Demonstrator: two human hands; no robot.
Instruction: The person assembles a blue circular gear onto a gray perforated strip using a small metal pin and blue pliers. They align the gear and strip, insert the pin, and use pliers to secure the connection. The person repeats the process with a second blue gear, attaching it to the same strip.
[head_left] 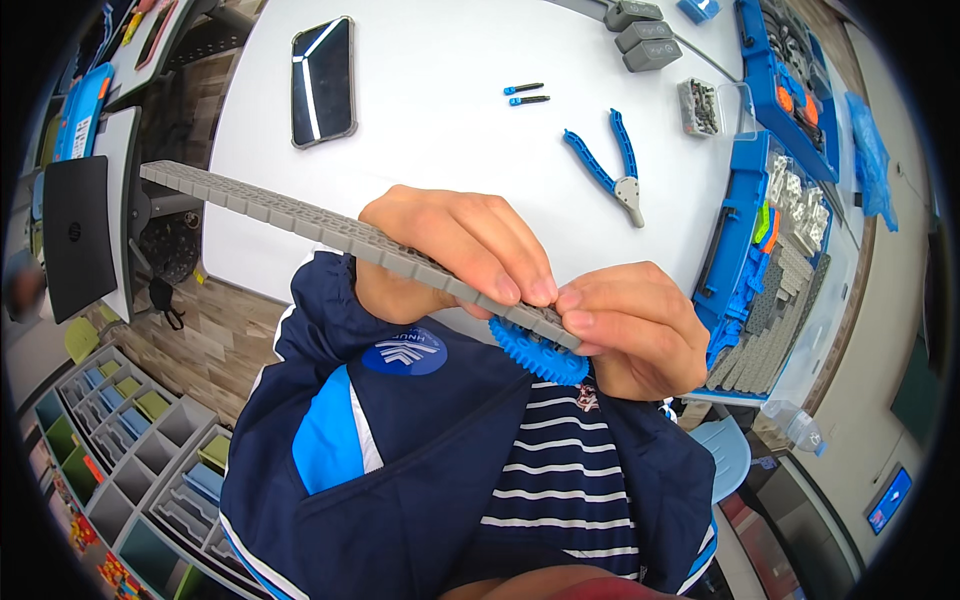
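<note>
Pinching a gray beam over a blue gear

Holding at chest height: left hand (455,250) is wrapped over a long gray perforated beam (300,220), fingers pressed down on its upper face, thumb underneath. Right hand (635,325) pinches the beam's near end between thumb and fingertips, touching the left fingertips. Beam runs from the hands up and away to the person's left, tilted. A blue toothed gear (540,352) sits just under the beam's near end, between both hands, partly hidden. Beyond the hands, on the white surface (450,150): blue-handled pliers (612,165), two small blue-tipped pins (526,94), a dark phone (323,80). Blue parts tray (735,240) to the right.
</note>
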